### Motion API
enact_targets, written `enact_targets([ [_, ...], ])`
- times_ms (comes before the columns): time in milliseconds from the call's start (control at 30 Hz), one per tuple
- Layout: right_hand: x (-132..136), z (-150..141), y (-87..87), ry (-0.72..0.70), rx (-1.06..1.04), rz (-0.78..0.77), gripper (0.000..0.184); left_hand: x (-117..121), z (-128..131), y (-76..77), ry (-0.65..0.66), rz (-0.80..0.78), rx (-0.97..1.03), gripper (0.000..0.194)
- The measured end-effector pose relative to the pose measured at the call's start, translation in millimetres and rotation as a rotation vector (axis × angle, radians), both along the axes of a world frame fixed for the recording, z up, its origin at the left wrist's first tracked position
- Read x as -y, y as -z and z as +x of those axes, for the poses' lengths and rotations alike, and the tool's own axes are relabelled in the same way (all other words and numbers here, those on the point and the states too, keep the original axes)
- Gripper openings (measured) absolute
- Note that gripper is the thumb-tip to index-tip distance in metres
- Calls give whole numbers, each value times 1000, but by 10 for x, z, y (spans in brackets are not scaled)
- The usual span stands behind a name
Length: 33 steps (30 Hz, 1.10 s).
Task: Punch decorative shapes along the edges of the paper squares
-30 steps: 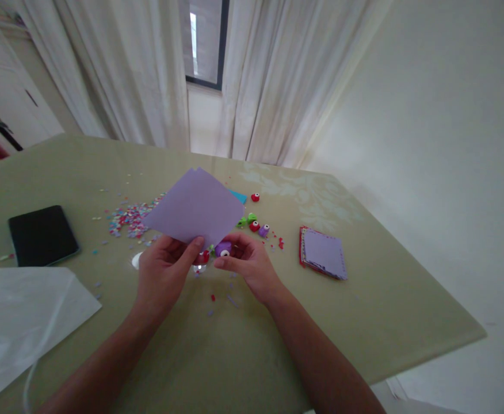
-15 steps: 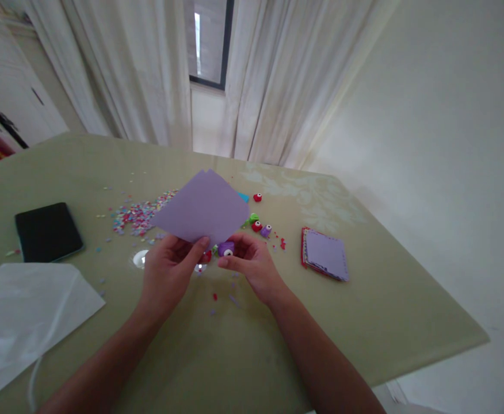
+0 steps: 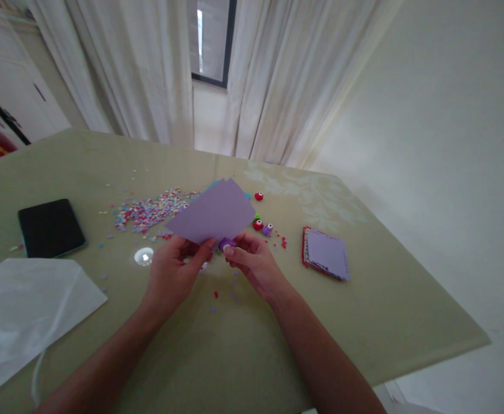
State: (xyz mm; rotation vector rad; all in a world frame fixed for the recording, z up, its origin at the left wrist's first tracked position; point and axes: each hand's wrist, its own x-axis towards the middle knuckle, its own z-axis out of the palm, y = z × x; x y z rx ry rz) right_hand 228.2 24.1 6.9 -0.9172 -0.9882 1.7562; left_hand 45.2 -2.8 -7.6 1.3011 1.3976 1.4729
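Between the thumb and fingers of my left hand [image 3: 173,275] is a sheet of purple paper [image 3: 218,210], tilted up over the table. My right hand [image 3: 255,263] is closed on a small purple paper punch [image 3: 226,244] with a white eye on it. The punch meets the paper's lower right edge, near my left thumb; whether the edge is inside its slot I cannot tell. Beyond my right hand lie a red punch [image 3: 258,225] and another purple punch [image 3: 268,230]. A further red punch [image 3: 259,196] sits farther back. The paper hides part of the things behind it.
Coloured paper confetti [image 3: 151,213] is heaped at centre left, with loose bits around my hands. A stack of edge-cut paper squares [image 3: 326,254] lies right. To the left are a dark phone or tablet [image 3: 52,228] and a white bag or sheet [image 3: 31,310] with a cord.
The purple paper has turned and shifted right. My right hand has brought the purple punch up against its edge, with the thumb now over the punch.
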Motion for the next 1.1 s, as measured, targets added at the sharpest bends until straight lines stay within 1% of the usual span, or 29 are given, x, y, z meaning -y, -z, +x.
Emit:
enact_targets([
  [167,6,12,2,-26,8,-11,39,-12,7,-48,33,-11,15,24],
  [300,11,-3,33,-33,18,-27,41,-43,10,-43,29,-45,-9,28],
  [467,17,-31,72,-33,45,-13,43,-62,39,-52,86,-55,28,29],
  [600,18,-44,94,-22,73,16,41,-66,51,-61,106,-59,48,31],
  [833,16,-68,135,-4,82,22,43,-77,46,-9,119,-59,36,30],
  [1100,33,-107,125,31,71,13,46,-71,78,-51,127,-55,50,30],
])
